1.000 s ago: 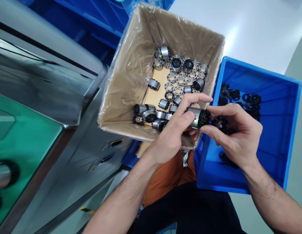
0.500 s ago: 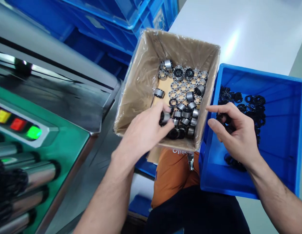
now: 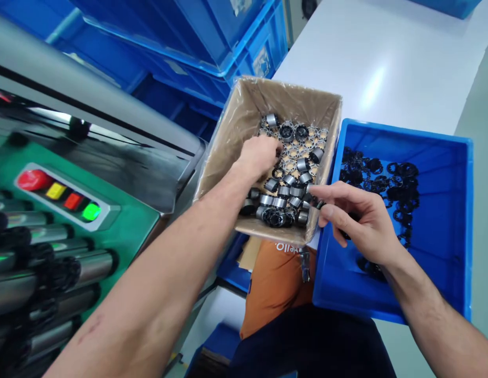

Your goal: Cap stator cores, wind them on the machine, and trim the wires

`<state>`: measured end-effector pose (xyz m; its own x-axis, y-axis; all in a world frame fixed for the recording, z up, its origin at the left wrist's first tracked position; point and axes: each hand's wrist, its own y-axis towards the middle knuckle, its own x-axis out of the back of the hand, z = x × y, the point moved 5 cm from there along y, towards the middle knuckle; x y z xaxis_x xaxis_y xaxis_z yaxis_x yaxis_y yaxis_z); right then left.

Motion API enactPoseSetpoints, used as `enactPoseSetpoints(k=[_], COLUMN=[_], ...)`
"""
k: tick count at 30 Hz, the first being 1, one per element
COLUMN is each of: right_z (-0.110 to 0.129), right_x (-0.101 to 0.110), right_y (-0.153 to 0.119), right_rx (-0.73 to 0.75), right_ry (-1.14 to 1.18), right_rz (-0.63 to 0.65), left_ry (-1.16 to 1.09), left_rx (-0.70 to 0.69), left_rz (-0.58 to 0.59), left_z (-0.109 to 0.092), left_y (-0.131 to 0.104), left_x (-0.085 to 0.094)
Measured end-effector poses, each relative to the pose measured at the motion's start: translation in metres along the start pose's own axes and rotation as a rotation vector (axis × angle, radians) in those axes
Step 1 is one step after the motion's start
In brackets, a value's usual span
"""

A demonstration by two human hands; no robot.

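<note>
A plastic-lined cardboard box (image 3: 224, 152) holds several silver metal sleeves (image 3: 285, 191) and toothed rings, some fitted with black inserts. My left hand (image 3: 260, 153) reaches deep into it, fingers curled down over the parts in the middle; what they touch is hidden. My right hand (image 3: 356, 223) hovers at the box's right wall, over the near-left corner of the blue bin (image 3: 444, 247). Its thumb and fingers pinch a small black ring (image 3: 320, 205). More black plastic rings (image 3: 401, 178) lie in the bin.
A green machine panel with coloured buttons (image 3: 71, 199) and several steel rods (image 3: 71, 273) stands at the left. Blue crates (image 3: 212, 42) are stacked behind the box. A white table (image 3: 385, 63) lies beyond. My orange and dark clothes (image 3: 275, 283) are below.
The assembled sleeve that both hands held went into the box with my left hand, which then reached farther in. My right hand slid toward the box wall. The camera tilted, bringing the machine into view.
</note>
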<state>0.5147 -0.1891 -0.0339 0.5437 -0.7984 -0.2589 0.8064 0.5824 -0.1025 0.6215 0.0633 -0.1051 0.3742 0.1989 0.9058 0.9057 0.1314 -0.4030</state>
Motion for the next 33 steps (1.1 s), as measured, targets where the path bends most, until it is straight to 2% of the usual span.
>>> enactPoseSetpoints(k=[3, 6, 7, 9, 11, 12, 14, 19, 21, 28, 33], right_z=[0.004, 0.010, 0.011, 0.014, 0.016, 0.016, 0.016, 0.014, 0.013, 0.017, 0.018], right_x=[-0.001, -0.003, -0.004, -0.005, -0.005, -0.004, -0.001, 0.005, 0.005, -0.003, -0.004], right_y=[0.000, 0.000, 0.000, 0.000, 0.000, 0.000, 0.000, 0.001, 0.001, -0.004, -0.006], right_rx=[0.037, 0.094, 0.107, 0.126, 0.142, 0.150, 0.164, 0.121, 0.116, 0.178, 0.199], right_ry=[0.111, 0.144, 0.142, 0.128, 0.108, 0.092, 0.046, -0.121, -0.146, -0.279, -0.471], right_rz=[0.015, -0.001, -0.005, -0.021, -0.063, -0.089, -0.142, -0.231, -0.247, -0.256, -0.227], left_ry=[-0.088, -0.245, -0.387, -0.863, -1.416, -1.611, -1.776, -1.902, -1.933, -1.941, -1.818], left_rx=[-0.012, -0.063, -0.083, -0.095, -0.074, -0.059, -0.050, -0.171, -0.229, -0.322, -0.383], left_rz=[-0.076, -0.213, -0.240, -0.217, -0.093, -0.030, 0.023, -0.096, -0.085, 0.099, 0.008], left_z=[0.011, 0.018, 0.017, 0.013, 0.000, -0.010, -0.030, -0.068, -0.076, -0.076, -0.073], left_y=[-0.018, -0.055, -0.069, -0.097, -0.119, -0.128, -0.140, -0.148, -0.151, -0.163, -0.165], left_x=[0.010, 0.025, 0.028, 0.026, 0.015, 0.009, -0.001, -0.018, -0.025, -0.045, -0.044])
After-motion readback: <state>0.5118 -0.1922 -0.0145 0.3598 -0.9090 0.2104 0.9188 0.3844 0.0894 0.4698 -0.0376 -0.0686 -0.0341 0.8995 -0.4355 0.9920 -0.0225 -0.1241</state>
